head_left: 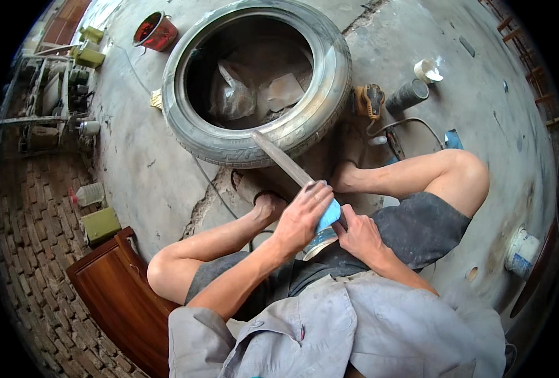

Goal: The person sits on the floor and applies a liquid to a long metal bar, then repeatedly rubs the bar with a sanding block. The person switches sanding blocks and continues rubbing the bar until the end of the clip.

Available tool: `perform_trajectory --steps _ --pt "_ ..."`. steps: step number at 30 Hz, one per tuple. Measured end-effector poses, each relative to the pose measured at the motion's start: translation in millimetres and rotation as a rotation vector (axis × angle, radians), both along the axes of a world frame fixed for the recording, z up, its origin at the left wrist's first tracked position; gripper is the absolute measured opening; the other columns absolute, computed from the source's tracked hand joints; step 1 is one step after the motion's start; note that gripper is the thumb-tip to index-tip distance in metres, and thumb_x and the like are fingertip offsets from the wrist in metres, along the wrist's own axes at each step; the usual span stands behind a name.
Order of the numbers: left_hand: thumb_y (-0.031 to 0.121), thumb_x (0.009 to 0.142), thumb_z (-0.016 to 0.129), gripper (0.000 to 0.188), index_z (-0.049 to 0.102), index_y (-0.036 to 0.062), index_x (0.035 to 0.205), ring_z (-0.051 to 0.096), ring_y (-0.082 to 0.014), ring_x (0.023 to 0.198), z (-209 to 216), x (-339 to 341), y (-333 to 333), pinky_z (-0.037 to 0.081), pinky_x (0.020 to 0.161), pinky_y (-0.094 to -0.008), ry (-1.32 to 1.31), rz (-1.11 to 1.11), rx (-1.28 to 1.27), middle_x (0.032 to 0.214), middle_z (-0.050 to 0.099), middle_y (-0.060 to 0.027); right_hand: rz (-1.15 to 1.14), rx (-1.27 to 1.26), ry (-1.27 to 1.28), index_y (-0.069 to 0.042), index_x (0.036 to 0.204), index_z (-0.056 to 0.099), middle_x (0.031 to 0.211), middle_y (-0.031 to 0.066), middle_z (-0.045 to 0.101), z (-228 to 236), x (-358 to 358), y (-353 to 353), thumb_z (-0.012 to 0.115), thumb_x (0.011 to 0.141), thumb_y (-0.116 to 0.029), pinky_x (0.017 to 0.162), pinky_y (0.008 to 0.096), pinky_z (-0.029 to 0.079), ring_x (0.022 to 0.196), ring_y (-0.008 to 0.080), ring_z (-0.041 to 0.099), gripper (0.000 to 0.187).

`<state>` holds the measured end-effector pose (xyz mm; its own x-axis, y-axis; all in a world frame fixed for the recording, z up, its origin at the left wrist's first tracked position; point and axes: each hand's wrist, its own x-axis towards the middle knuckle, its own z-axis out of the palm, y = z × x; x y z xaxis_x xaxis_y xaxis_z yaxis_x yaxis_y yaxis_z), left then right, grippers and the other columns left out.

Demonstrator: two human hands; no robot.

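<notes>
L hand [305, 213] presses blue sheet [330, 215] round stick [282, 160]; R hand [360, 236] clasps its near end. Stick slants twd 11 o'clock, tip over tire [335, 75] at its 6 o'clock; bucket [159, 35], 11 o'clock.

1 long, narrow, grey-brown strip [284, 160] slants from the right hand [361, 235] to the tyre [222, 142], its rounded far tip over the near sidewall, and 1 bent, light-blue sheet [330, 215] lies against it under the left hand [303, 213].

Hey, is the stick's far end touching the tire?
Cannot tell: in the head view, the far end of the stick overlaps the near side of the tire, hiding any gap.
</notes>
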<state>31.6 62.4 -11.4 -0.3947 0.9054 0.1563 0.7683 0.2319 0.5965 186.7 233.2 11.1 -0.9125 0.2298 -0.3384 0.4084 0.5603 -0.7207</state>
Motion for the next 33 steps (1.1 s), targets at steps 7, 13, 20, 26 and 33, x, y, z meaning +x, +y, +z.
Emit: perform_trajectory --steps 7,13,20,26,33 --pt "-0.004 0.077 0.066 0.058 0.065 0.002 0.135 0.054 -0.0426 0.139 10.7 -83.5 -3.4 0.043 0.118 -0.0481 0.003 0.244 0.011 0.144 0.062 -0.0221 0.017 0.061 -0.082 0.0 0.102 0.052 0.076 0.033 0.068 13.8 -7.7 4.6 0.068 0.101 -0.03 0.067 0.0628 0.054 0.076 0.0546 0.068 0.033" --pt "0.0 0.08 0.069 0.059 0.064 0.0013 0.139 0.054 -0.0389 0.142 -13.1 -33.9 -6.8 0.041 0.121 -0.0494 -0.014 0.071 0.007 0.144 0.063 -0.0234 0.002 -0.011 -0.084 0.001 0.105 0.053 0.076 0.0343 0.067 14.4 -7.3 5.7 0.067 0.101 -0.028 0.068 0.0642 0.053 0.076 0.0556 0.067 0.033" --pt "-0.004 0.081 0.066 0.058 0.065 0.0014 0.138 0.048 -0.0372 0.148 -21.1 19.8 -3.7 0.036 0.124 -0.0525 -0.103 0.237 0.144 0.149 0.06 -0.0217 -0.027 -0.198 -0.131 0.001 0.103 0.056 0.086 0.0333 0.069 12.0 -8.0 7.9 0.067 0.101 -0.032 0.074 0.0621 0.051 0.086 0.0556 0.066 0.036" --pt "-0.009 0.07 0.067 0.07 0.061 -0.004 0.14 0.046 -0.0438 0.146 -0.8 -81.5 -10.6 0.038 0.121 -0.0516 0.01 0.308 0.093 0.149 0.057 -0.0265 -0.032 -0.222 -0.155 0.001 0.101 0.056 0.09 0.0336 0.068 17.5 -14.3 7.7 0.066 0.1 -0.033 0.076 0.0606 0.05 0.091 0.0563 0.065 0.035" --pt "0.0 0.081 0.07 0.065 0.061 0.0045 0.145 0.046 -0.034 0.15 -12.5 14.4 -13.1 0.035 0.124 -0.0514 -0.141 0.075 0.094 0.154 0.056 -0.0178 -0.042 -0.188 -0.145 0.001 0.102 0.056 0.091 0.0334 0.068 10.7 -7.5 5.1 0.066 0.1 -0.032 0.076 0.0603 0.05 0.091 0.0563 0.064 0.034"
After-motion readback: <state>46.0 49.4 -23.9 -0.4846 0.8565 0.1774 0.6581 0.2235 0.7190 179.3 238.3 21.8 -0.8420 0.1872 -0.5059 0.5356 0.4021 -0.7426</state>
